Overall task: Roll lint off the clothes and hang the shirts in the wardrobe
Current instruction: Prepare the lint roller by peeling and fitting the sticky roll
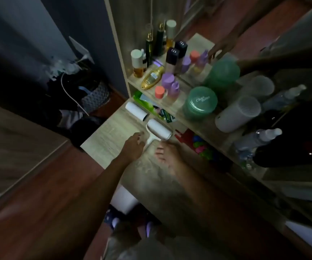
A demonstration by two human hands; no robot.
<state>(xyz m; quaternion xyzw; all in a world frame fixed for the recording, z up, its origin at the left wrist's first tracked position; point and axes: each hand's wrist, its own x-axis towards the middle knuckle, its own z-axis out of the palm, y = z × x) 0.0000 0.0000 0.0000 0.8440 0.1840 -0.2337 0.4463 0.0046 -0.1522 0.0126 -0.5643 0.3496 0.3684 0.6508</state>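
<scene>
lint roller [159, 132] lies on the tabletop [114, 134] just under the shelf. my left hand [135, 145] and right hand [168, 156] flank its handle, fingers loosely open, holding nothing. a sloppy grab could knock the spare roll [136, 111].

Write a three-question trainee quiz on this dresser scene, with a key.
1. True or false: the lint roller lies on the dresser top.
2. Which hand is at the roller's handle? A) left hand B) right hand C) neither
3. Fill in: the spare white roll lies on the roller's ____ side, farther from the person.

Key
1. True.
2. A; its fingers curl beside the handle, though a firm grip cannot be confirmed. The right hand rests just below the roller head.
3. Far.
</scene>
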